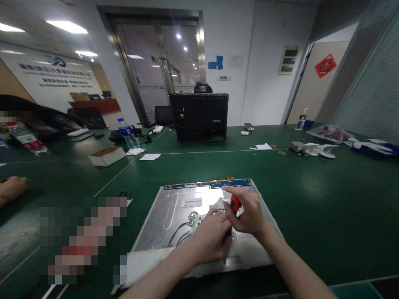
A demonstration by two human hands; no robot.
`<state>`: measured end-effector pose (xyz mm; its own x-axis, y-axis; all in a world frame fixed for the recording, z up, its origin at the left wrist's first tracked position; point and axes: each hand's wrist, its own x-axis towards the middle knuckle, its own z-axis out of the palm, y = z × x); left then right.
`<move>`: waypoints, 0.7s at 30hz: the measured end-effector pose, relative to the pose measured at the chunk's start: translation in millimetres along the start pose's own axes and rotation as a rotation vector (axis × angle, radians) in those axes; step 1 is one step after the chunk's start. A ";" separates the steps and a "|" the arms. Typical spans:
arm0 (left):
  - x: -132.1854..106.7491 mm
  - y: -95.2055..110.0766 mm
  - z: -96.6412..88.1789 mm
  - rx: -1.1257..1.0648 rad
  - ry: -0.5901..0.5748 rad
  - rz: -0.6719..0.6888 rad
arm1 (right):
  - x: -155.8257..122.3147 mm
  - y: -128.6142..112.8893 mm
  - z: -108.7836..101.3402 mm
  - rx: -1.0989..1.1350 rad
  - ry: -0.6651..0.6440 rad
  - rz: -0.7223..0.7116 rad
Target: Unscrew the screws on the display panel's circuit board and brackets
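Observation:
A silver metal display panel (156, 224) lies on the green table in front of me, with a long blue circuit strip (207, 184) along its far edge. My right hand (249, 211) is over the panel's right half, closed on a screwdriver (235, 202) with a red and black handle; its tip is hidden. Lower and to the left, my left hand (212, 234) rests with curled fingers on the middle of the panel. Whatever its fingertips hold is hidden. A small green circuit board (196, 221) with dark cables (178, 232) shows beside the left hand.
Beyond the panel stands a black monitor-like unit (201, 116). A small open box (107, 156) and a water bottle (127, 133) are at the left. White gloves (318, 149) lie at the right. Another person's hand (13, 189) is at the left edge.

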<state>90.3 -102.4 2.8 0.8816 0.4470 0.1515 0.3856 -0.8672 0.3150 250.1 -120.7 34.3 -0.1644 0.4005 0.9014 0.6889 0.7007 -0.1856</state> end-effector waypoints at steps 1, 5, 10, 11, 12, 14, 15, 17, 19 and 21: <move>0.0 -0.2 0.5 0.000 0.000 -0.001 | -0.2 0.3 0.1 0.004 -0.004 0.002; -0.1 -2.6 2.8 0.001 0.005 0.010 | 0.1 0.8 -0.3 0.010 -0.011 -0.005; -0.3 -3.9 3.2 -0.001 0.010 0.016 | 0.8 0.5 -1.7 0.016 -0.027 -0.007; -0.2 -3.6 2.8 -0.001 0.003 0.012 | 0.6 0.7 -1.8 0.019 -0.028 -0.005; 0.0 -3.3 2.3 0.000 -0.006 0.010 | 0.2 1.0 -1.8 0.024 -0.029 -0.001; 0.4 -2.6 1.5 0.004 -0.019 0.010 | -0.7 1.7 -1.7 0.036 -0.036 0.004; 0.5 -2.4 1.1 0.007 -0.021 0.008 | -1.1 2.0 -1.6 0.042 -0.038 0.004; 0.6 -2.2 0.7 0.007 -0.019 0.008 | -1.6 2.3 -1.5 0.049 -0.037 0.007; 0.4 -2.3 0.5 -0.001 -0.011 0.010 | -1.3 1.9 -1.7 0.043 -0.028 0.012; 0.1 -2.4 0.7 -0.007 -0.003 0.015 | -0.5 1.1 -2.0 0.029 -0.020 0.011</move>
<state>89.6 -100.4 1.4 0.8883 0.4331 0.1531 0.3703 -0.8723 0.3194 252.3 -121.3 34.4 -0.1717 0.4196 0.8913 0.6700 0.7130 -0.2066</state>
